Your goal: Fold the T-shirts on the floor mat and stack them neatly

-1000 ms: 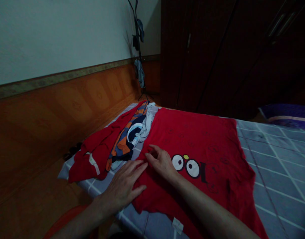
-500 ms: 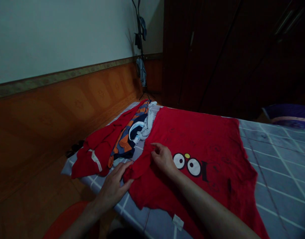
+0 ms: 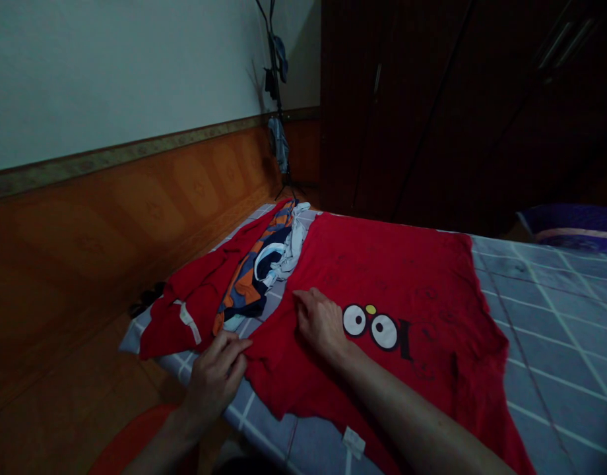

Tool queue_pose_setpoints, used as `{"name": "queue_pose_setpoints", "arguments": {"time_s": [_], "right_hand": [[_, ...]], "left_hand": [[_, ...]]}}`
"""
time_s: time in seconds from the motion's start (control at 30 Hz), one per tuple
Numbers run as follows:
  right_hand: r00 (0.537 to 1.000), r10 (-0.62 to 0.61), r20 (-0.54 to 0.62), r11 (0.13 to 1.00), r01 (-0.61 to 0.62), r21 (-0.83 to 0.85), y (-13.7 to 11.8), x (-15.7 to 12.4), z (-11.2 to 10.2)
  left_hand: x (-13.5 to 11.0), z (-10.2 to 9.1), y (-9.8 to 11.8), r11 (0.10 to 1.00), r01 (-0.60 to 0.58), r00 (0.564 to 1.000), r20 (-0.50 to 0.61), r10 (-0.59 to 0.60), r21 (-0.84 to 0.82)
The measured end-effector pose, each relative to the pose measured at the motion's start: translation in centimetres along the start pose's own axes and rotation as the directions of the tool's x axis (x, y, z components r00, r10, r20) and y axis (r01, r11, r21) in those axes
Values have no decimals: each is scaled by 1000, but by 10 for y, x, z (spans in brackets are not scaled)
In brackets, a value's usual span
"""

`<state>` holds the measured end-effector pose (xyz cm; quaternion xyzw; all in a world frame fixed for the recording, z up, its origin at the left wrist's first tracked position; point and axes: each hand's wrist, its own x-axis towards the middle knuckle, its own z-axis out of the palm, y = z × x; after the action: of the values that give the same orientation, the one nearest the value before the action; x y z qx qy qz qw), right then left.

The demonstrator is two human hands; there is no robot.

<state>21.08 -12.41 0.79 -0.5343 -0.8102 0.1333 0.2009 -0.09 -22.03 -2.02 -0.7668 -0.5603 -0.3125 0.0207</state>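
A red T-shirt [image 3: 377,264] lies spread on the bed, with two printed cartoon eyes and a yellow dot on its front. My left hand [image 3: 217,373] pinches the end of its near left sleeve, at the bed's edge. Over the shirt's left side, near the base of that sleeve, my right hand [image 3: 320,323] has its fingers bent together on the red cloth and grips it. A white label [image 3: 353,442] sticks out at the shirt's near edge.
Left of the shirt lies a heap of clothes: a red garment [image 3: 185,297], an orange and navy one [image 3: 247,290] and a pale grey one [image 3: 294,247]. The bed [image 3: 545,316] has a grey checked sheet. A coat rack [image 3: 276,86] stands beyond, beside a dark wardrobe [image 3: 407,99].
My left hand has closed from a loose, spread pose onto the sleeve end and drawn it slightly left, straightening it. My right hand has shifted slightly left and down.
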Motion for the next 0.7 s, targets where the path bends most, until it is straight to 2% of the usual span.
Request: {"name": "queue_pose_setpoints", "arguments": {"time_s": [0.03, 0.1, 0.2, 0.27, 0.33, 0.43, 0.53, 0.63, 0.7], "right_hand": [[1000, -24, 0, 999, 24, -40, 0, 0, 0], [997, -71, 18, 991, 73, -114, 0, -1, 0], [992, -118, 42, 977, 124, -171, -2, -2, 1], [985, -172, 22, 969, 173, -173, -4, -4, 3], [975, -222, 21, 959, 223, -177, -5, -5, 4], [967, -239, 82, 949, 251, -191, -6, -6, 4], [970, -201, 138, 951, 227, -211, -8, -5, -7], [974, -158, 163, 953, 194, -234, -12, -3, -36], [978, -146, 152, 955, 179, -238, -13, -5, -62]], "left_hand": [[1, 0, -1, 1000, -9, 1000, 10, 8, 20], [7, -3, 0, 999, -45, 991, 126, 46, -6], [22, -17, 8, 992, -67, 939, 328, 99, -105], [37, -25, 16, 988, -82, 925, 359, 124, -130], [53, -25, 20, 988, -105, 933, 333, 139, -117], [76, -3, 19, 987, -149, 926, 342, 160, -57], [91, 31, 9, 972, -235, 865, 456, 209, 1], [95, 51, 4, 951, -305, 804, 546, 235, 40], [95, 51, 5, 949, -309, 800, 556, 227, 57]]}}
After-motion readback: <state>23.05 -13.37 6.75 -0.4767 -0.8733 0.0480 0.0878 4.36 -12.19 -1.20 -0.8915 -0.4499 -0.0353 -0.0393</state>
